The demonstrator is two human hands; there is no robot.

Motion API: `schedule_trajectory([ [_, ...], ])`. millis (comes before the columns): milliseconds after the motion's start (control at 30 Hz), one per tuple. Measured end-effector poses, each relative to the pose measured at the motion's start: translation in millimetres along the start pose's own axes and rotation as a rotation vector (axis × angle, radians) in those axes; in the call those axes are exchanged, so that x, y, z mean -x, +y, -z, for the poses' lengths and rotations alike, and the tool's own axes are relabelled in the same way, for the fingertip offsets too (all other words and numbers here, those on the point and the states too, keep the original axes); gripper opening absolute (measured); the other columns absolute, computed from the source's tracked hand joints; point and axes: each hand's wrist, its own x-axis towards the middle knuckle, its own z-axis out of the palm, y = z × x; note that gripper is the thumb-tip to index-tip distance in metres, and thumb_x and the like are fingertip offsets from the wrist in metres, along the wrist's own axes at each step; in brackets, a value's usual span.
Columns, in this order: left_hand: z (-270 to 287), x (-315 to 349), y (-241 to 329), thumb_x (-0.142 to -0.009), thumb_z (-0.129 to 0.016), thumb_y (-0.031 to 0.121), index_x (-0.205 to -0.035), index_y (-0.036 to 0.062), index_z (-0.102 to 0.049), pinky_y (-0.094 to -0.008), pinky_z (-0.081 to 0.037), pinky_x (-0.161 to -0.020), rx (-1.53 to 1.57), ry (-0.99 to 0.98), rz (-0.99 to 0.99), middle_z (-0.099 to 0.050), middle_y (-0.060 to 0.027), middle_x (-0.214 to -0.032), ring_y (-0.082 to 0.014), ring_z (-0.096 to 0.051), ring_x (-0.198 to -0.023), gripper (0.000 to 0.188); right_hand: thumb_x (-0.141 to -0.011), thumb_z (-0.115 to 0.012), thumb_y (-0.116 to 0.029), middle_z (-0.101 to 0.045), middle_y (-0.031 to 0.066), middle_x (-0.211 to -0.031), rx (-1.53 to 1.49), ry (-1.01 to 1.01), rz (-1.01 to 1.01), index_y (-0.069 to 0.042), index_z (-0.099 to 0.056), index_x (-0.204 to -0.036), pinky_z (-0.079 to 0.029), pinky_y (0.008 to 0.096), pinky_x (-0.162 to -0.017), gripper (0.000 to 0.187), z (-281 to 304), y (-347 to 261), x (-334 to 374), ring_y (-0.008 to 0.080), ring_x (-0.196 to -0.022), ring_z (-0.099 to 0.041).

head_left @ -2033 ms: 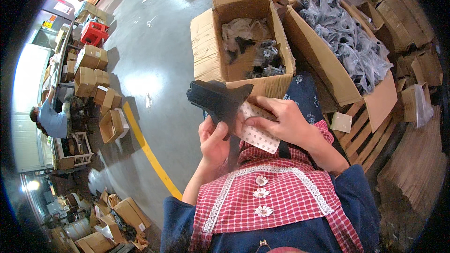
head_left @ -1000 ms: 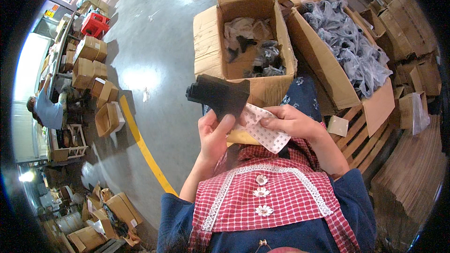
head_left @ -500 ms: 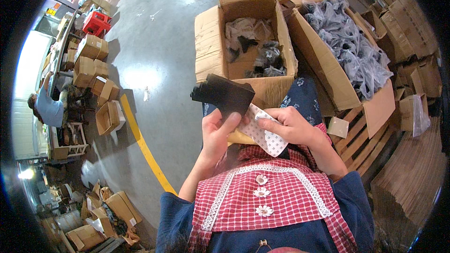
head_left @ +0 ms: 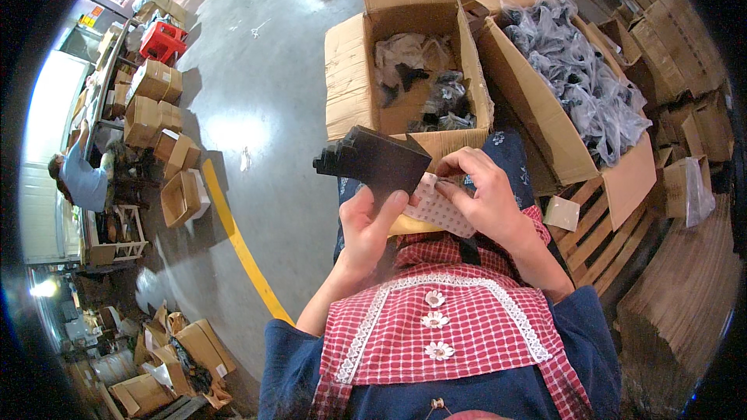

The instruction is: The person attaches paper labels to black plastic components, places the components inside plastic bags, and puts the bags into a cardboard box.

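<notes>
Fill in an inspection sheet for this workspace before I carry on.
Surface: grey floor with yellow line; work held above
Job's things: black part; white patterned sheet next to it
Clutter: open carton holding dark pieces; second carton full of clear bags
Hands: left hand holds the black part; right hand touches the sheet, grip unclear
Cables: nothing seen
Surroundings: wooden pallet, red stool, person in light blue

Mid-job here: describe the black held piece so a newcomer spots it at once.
Find the open cardboard box near top centre. In front of it, the left hand grips the black piece, its stepped, ridged end pointing left. Unlike the dark piece lying inside the box, it is held outside, beside a pale patterned sheet.
</notes>
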Motion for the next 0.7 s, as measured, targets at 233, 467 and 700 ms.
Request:
schedule_trajectory([
  [233, -1.8, -3.5, -1.7, -0.099, -0.059, 0.01, -0.114, -0.0031, -0.062, -0.0273, -0.051, -0.084, 0.048, 0.068, 0.079, -0.069, -0.0063, -0.098, -0.0122, -0.063, -0.09, 0.02, -0.073, -0.068, -0.001, -0.061, 0.0148, -0.093, 0.2, 0.074, 0.083, -0.003, -0.06, -0.093, -0.048, 0.0442, -0.087, 0.022, -8.2, -3.9, 7.7, 0.0363, -0.095, -0.058],
  [467, 1.4, -7.7, -8.3, -0.098, -0.06, 0.01, -0.112, -0.0028, -0.064, -0.0269, -0.051, -0.082, 0.057, 0.062, 0.085, -0.069, -0.0059, -0.099, -0.0115, -0.064, -0.089, 0.019, -0.073, -0.066, 0.001, -0.061, 0.0139, -0.093, 0.217, 0.079, 0.103, -0.003, -0.06, -0.093, -0.047, 0.0446, -0.085, 0.021, -12.6, 0.4, 14.0, 0.0357, -0.093, -0.058],
  [700, 4.1, -13.4, -6.9, -0.096, -0.065, 0.013, -0.105, -0.0029, -0.066, -0.0263, -0.052, -0.078, 0.047, 0.078, 0.166, -0.07, -0.0051, -0.095, -0.0103, -0.064, -0.085, 0.018, -0.078, -0.067, -0.002, -0.061, 0.0144, -0.09, -0.023, -0.154, 0.094, -0.003, -0.06, -0.092, -0.047, 0.0424, -0.082, 0.015, 17.9, -19.4, 6.0, 0.0343, -0.091, -0.058],
])
